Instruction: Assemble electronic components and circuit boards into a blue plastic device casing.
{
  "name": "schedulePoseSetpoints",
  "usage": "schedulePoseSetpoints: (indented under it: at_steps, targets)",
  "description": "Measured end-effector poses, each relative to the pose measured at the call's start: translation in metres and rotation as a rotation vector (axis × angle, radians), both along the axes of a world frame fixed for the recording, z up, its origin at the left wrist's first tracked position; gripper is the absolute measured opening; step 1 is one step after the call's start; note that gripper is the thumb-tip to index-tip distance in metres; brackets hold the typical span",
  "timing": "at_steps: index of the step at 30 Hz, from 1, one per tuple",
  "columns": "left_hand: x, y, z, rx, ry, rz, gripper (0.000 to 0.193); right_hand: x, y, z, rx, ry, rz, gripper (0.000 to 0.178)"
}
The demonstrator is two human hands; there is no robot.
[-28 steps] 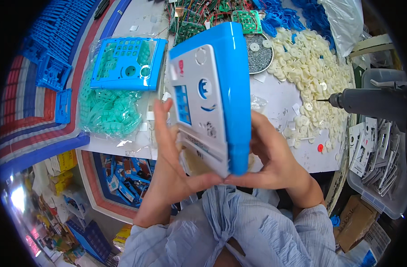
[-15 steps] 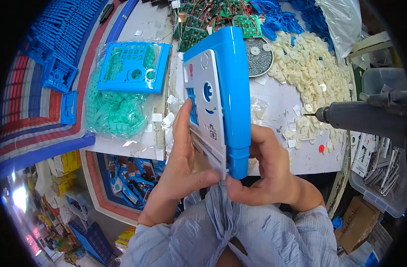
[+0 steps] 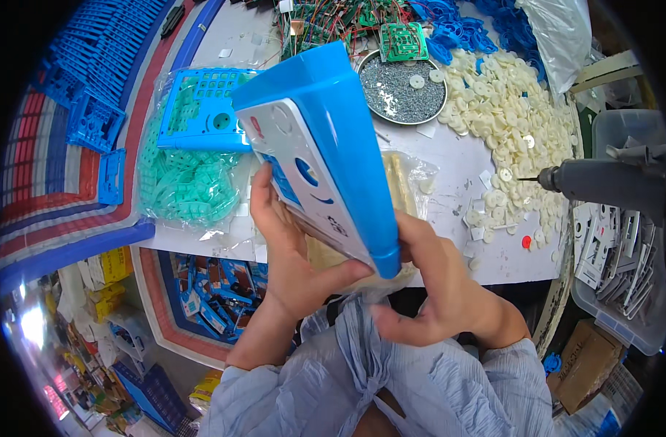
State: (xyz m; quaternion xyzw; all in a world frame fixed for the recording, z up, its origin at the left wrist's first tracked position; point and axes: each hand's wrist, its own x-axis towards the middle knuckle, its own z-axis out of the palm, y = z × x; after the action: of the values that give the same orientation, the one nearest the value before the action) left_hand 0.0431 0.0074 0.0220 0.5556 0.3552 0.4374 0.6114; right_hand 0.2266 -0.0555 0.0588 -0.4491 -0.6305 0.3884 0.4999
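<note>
A blue plastic casing (image 3: 340,146) with a white printed front panel (image 3: 304,175) stands tilted in front of me, its top leaning to the left. The panel lies against the casing's left-facing side. My left hand (image 3: 293,266) grips the piece from the left, thumb on its lower end and fingers on the panel side. At the lower right, my right hand (image 3: 442,291) has its fingers against the casing's edge, partly hidden behind it. The right thumb is apart from the casing. Beneath the hands lies a clear bag with yellowish contents (image 3: 326,255), partly covered.
A blue keypad shell (image 3: 174,109) rests on a bag of mint-green keypads (image 3: 187,186) at left. A round dish of screws (image 3: 391,109), white discs (image 3: 500,124) and circuit boards (image 3: 403,42) lie farther back. An electric screwdriver (image 3: 595,179) juts in from the right, above a bin of white panels (image 3: 602,247).
The casing has tipped to the left, uncovering the screw dish and the bag under it. My right thumb has come off its lower end. The screwdriver has shifted slightly right.
</note>
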Motion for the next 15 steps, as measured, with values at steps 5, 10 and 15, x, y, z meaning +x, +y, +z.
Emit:
schedulePoseSetpoints:
  at_steps: [5, 10, 15]
  targets:
    - [0.003, 0.011, -0.003, 0.154, 0.094, 0.189, 0.155, 0.020, 0.004, -0.014, -0.019, 0.057, -0.029, 0.052]
    - [-0.043, 0.037, 0.004, -0.285, -0.228, 0.039, 0.068, 0.061, 0.040, -0.018, 0.142, -0.018, 0.122, 0.034]
    - [-0.045, 0.032, -0.002, -0.397, 0.167, -0.264, 0.056, 0.065, 0.049, -0.049, 0.307, -0.324, 0.143, 0.032]
